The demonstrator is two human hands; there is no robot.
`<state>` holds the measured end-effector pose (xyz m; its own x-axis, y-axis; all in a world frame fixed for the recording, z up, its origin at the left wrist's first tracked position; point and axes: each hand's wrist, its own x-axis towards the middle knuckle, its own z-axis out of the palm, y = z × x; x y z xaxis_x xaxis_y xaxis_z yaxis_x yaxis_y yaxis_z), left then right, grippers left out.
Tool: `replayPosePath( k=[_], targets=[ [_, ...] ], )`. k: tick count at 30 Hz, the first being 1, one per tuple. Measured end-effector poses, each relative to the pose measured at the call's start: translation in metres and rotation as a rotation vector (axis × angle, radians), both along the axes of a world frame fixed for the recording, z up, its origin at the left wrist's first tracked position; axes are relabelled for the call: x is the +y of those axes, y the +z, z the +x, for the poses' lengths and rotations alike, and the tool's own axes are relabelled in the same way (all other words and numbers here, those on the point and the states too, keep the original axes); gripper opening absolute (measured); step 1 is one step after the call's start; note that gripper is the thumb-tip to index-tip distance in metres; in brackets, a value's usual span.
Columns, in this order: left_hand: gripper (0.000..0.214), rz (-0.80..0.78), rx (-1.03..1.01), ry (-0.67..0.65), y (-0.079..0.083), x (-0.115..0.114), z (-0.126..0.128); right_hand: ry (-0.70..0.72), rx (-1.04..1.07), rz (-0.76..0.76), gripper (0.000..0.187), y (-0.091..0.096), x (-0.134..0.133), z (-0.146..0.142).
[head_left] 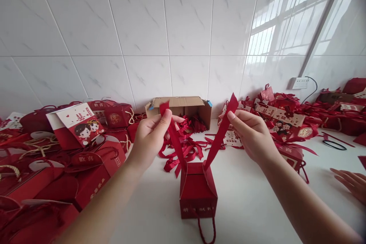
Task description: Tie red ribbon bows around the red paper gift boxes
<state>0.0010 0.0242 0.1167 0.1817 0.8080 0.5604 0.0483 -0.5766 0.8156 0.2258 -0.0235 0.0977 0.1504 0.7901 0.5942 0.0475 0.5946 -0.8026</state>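
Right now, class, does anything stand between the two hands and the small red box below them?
Nothing visible does. The left hand and right hand each pinch a red ribbon end running down to the small red box. The loose ribbons and cardboard carton lie behind it.

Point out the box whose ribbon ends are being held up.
The red box in the middle foreground: the left hand pinches one of its ribbon ends, the right hand the other. Neither holds the boxes piled at either side.

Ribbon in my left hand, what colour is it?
The ribbon is deep red; the head view shows it best.
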Motion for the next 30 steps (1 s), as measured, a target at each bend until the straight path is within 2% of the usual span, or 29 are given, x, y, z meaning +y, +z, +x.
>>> replayPosePath(
  k=[4, 12, 20, 30],
  targets=[
    [0.039, -0.016, -0.056, -0.085, 0.002, -0.001, 0.004, 0.089, -0.072, 0.012, 0.026, 0.008, 0.001, -0.003],
    [0.032, -0.007, -0.03, -0.09, 0.008, -0.005, 0.01, 0.016, -0.143, -0.01, 0.036, 0.019, 0.002, -0.011],
    [0.032, -0.021, -0.022, -0.07, 0.003, -0.005, 0.011, 0.018, -0.116, 0.045, 0.032, 0.02, 0.002, -0.01],
    [0.025, 0.007, -0.01, -0.05, 0.005, -0.006, 0.011, -0.016, -0.114, 0.057, 0.031, 0.022, 0.0, -0.011]
  ],
)
